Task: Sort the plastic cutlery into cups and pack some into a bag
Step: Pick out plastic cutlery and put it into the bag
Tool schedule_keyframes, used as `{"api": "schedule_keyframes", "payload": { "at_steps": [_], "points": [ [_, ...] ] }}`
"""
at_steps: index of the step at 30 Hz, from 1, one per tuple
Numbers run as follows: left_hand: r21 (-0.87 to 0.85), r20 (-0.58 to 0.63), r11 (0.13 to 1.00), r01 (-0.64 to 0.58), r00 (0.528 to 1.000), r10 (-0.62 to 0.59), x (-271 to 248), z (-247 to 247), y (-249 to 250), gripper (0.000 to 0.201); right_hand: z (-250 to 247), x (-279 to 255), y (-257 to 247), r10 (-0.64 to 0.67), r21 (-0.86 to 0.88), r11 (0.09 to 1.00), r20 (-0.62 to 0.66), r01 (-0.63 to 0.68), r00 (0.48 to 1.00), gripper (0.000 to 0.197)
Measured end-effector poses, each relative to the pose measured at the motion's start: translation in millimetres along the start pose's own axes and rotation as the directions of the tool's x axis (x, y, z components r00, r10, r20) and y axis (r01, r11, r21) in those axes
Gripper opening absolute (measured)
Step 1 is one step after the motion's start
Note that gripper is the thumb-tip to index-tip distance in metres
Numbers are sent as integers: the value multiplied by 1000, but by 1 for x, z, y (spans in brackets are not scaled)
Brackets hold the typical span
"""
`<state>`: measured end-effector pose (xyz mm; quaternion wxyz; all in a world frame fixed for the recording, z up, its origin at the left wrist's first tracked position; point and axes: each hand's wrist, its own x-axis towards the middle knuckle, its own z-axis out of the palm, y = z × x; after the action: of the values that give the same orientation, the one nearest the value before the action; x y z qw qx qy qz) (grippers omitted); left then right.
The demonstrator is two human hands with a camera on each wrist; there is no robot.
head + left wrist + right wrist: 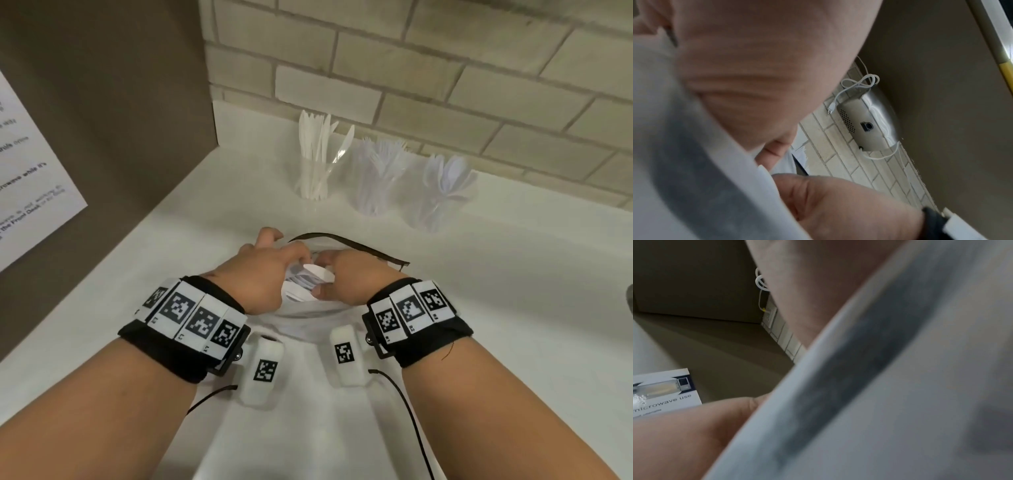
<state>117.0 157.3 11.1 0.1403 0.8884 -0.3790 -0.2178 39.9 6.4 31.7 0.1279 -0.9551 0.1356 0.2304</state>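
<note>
A clear plastic bag [356,247] with a dark zip strip lies on the white counter [513,308] in front of me. White plastic cutlery [318,272] shows inside its mouth. My left hand [287,255] curls its fingers over the left side of the bag's mouth. My right hand [330,274] pinches the right side, thumb low. Both wrist views show the bag film [694,162] [859,386] with its dark strip running between thumb [838,203] [694,426] and fingers. At the back stand a cup of knives [313,178], a cup of forks [376,185] and a cup of spoons [442,198].
A brown cabinet side with a printed notice [30,171] closes off the left. A brick wall [445,68] runs behind the cups. A dark object [629,298] pokes in at the right edge. A metal fixture with a white cord [865,123] hangs under the cabinet.
</note>
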Motion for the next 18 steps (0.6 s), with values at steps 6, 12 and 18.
{"api": "schedule_keyframes", "payload": {
  "at_steps": [6, 12, 18],
  "points": [
    [6, -25, 994, 106, 994, -106, 10, -1, -5, 64, 7, 3, 1, 3, -42, 999, -4, -3, 1000, 52],
    [-122, -142, 991, 64, 987, -81, 10, 6, -3, 63, 22, 9, -4, 60, 3, 998, -148, -60, 987, 66],
    [-49, -142, 995, 85, 986, -91, 8, -3, -11, 62, 14, 12, -8, 55, -8, 998, -103, -56, 993, 58]
  ]
}}
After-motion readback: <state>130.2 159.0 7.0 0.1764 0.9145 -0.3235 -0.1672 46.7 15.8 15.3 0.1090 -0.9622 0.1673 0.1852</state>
